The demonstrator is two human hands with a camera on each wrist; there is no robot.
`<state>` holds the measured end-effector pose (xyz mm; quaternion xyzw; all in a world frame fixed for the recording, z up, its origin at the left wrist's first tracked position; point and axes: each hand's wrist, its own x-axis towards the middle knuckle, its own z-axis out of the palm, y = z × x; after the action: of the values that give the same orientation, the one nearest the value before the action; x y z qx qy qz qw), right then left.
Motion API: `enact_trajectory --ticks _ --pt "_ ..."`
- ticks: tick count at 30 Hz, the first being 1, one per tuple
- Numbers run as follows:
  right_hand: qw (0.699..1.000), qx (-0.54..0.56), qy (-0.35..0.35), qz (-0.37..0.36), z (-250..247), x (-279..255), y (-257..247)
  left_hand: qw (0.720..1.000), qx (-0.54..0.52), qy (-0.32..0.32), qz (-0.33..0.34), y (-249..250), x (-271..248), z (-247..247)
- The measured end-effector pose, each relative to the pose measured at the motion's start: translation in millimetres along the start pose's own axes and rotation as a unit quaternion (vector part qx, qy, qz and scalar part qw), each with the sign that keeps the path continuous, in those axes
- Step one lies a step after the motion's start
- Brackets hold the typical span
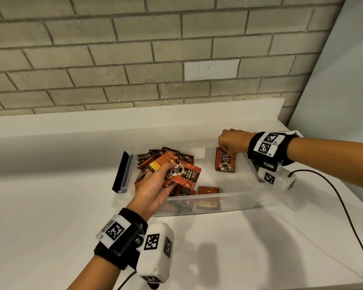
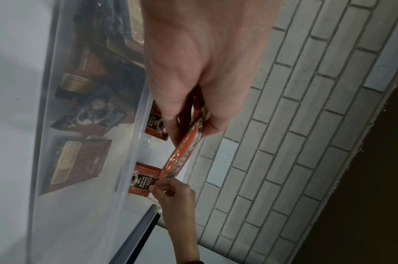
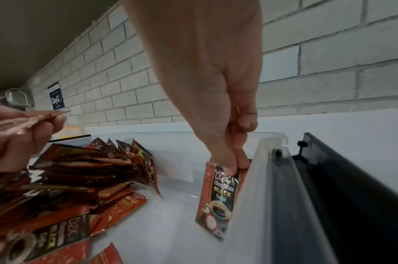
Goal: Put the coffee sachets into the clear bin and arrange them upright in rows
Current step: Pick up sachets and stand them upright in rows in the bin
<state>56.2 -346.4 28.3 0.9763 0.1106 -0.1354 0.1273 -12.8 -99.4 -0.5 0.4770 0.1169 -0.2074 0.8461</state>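
A clear bin (image 1: pixel 228 203) lies on the white counter. Several red-and-black coffee sachets (image 1: pixel 166 158) are heaped loosely in its left half, also seen as a pile of sachets (image 3: pixel 91 171). My left hand (image 1: pixel 155 185) grips a few sachets (image 1: pixel 182 173) above that heap; the held sachets (image 2: pixel 184 151) show edge-on in the left wrist view. My right hand (image 1: pixel 232 141) pinches the top of upright sachets (image 1: pixel 225 162) standing against the bin's right end wall; the front upright sachet (image 3: pixel 218 200) faces left.
A dark latch handle (image 1: pixel 120 171) hangs open at the bin's left end, and another latch handle (image 3: pixel 329 187) at the right end. A brick wall (image 1: pixel 134 49) rises behind the counter. A black cable (image 1: pixel 344 206) trails over the counter at right.
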Motion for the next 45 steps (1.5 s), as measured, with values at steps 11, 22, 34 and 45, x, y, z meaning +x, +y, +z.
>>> enact_trajectory --ticks 11,22,34,45 --pt "0.93 0.361 0.019 -0.063 -37 -39 -28 0.997 -0.069 -0.014 0.027 -3 -2 -1" --pt "0.772 0.636 0.001 -0.017 -20 -48 -51 0.99 -0.131 -0.039 0.041 -11 0 3" --pt "0.994 0.062 -0.085 -0.014 -7 -13 1 0.99 -0.137 -0.028 0.022 -8 0 3" --pt "0.999 -0.038 -0.036 0.006 1 -1 -7 0.993 -0.094 -0.067 0.021 -9 0 3"
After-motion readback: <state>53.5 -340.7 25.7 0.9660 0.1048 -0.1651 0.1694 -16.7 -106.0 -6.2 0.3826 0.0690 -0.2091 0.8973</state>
